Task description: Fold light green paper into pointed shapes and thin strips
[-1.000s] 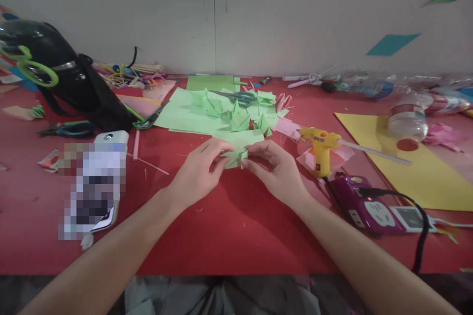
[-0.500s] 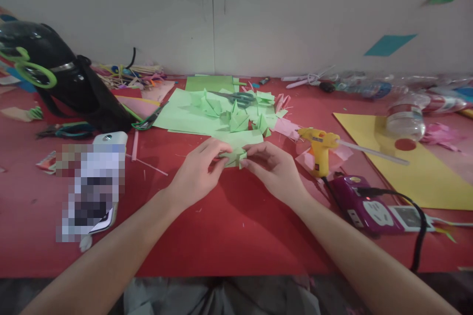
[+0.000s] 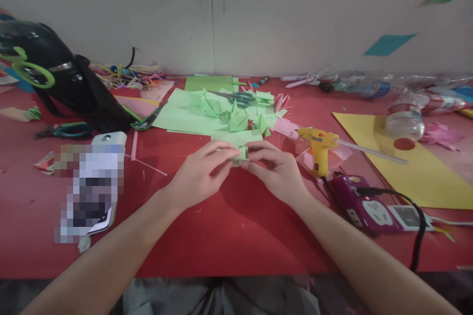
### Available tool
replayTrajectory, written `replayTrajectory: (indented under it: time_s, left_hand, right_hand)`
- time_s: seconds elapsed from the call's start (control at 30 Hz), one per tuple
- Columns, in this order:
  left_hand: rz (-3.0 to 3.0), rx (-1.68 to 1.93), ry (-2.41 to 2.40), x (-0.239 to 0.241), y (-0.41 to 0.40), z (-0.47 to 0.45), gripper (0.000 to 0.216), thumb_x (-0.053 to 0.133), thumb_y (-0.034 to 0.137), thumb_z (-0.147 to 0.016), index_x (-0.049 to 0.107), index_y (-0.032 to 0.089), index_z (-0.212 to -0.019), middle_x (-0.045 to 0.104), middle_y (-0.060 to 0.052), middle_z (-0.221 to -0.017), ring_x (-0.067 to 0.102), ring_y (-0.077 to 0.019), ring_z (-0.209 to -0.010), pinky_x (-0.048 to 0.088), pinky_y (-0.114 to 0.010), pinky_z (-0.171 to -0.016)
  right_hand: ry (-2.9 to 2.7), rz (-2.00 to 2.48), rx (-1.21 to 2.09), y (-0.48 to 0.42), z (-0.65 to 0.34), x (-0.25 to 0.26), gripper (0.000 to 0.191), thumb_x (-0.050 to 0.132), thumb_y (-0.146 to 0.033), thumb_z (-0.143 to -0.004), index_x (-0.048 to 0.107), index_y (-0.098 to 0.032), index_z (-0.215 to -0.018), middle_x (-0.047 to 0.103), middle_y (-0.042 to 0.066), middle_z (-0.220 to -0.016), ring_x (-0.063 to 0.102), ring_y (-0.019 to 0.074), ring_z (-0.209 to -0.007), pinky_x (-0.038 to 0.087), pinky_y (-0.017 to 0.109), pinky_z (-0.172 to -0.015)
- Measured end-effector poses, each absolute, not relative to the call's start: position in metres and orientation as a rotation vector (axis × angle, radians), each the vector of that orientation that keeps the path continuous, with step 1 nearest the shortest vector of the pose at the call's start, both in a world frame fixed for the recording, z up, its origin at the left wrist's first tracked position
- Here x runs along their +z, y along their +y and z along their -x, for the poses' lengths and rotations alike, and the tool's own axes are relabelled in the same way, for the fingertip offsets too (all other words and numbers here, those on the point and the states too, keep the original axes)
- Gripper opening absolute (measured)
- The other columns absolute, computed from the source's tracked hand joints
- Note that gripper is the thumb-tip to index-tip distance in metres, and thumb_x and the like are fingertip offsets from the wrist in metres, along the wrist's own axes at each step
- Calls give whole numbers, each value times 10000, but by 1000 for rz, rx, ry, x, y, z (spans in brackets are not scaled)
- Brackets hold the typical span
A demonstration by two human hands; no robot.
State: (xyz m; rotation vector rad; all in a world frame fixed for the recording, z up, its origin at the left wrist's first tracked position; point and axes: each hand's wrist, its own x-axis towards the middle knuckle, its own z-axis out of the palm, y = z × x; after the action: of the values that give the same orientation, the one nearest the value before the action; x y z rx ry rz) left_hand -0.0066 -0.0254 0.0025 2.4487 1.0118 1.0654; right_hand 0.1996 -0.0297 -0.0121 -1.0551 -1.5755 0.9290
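Observation:
Between my two hands is a small piece of folded green paper (image 3: 241,153), held just above the red tabletop. My left hand (image 3: 205,167) pinches its left side, fingers lying over the top and thumb beneath. At its right edge my right hand (image 3: 272,165) grips it between thumb and fingertips. Part of the paper is hidden behind the fingers. Right behind it lies a flat green strip of paper (image 3: 254,135). Farther back, several folded green paper shapes (image 3: 238,118) and a pair of scissors (image 3: 240,98) rest on green sheets (image 3: 177,115).
A yellow glue gun (image 3: 320,150) stands to the right, near a purple power strip (image 3: 365,206) with cables. Left are a phone (image 3: 96,187), pliers (image 3: 66,131) and a leaning black bottle-shaped object (image 3: 84,88). Plastic bottles (image 3: 405,120) and yellow card (image 3: 424,177) lie far right.
My left hand has moved right, closer to my right hand, its fingers now over the folded paper. The paper looks smaller and more folded between the fingertips.

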Motion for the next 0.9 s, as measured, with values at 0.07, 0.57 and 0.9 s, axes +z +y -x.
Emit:
replayTrajectory:
  time_s: [0.07, 0.57, 0.9]
  left_hand:
    - [-2479, 1091, 1020, 4, -26, 6, 216, 553, 207, -944, 639, 245, -1138, 673, -63, -1141, 663, -177, -1020, 564, -312, -868]
    - [-2580, 1240, 935, 7, -26, 4, 157, 554, 169, -942, 669, 224, -1034, 685, -72, -1098, 659, -171, -980, 552, -322, -849]
    - [-2542, 1230, 913, 10, -28, 2, 95, 553, 191, -946, 641, 215, -971, 690, -57, -1017, 663, -163, -929, 545, -311, -831]
  right_hand:
    - [-1585, 1048, 915, -30, -199, -11, 47, 776, -295, -774, 748, -256, -773, 667, 47, -1047, 644, 202, -1018, 545, 380, -922]
    - [-1676, 1068, 818, -34, -196, -4, 18, 760, -278, -795, 775, -288, -792, 643, 41, -1127, 639, 206, -1021, 543, 401, -922]
    - [-1715, 1035, 775, -37, -195, -2, 48, 740, -257, -812, 747, -269, -765, 646, 46, -1122, 651, 204, -1014, 559, 402, -905]
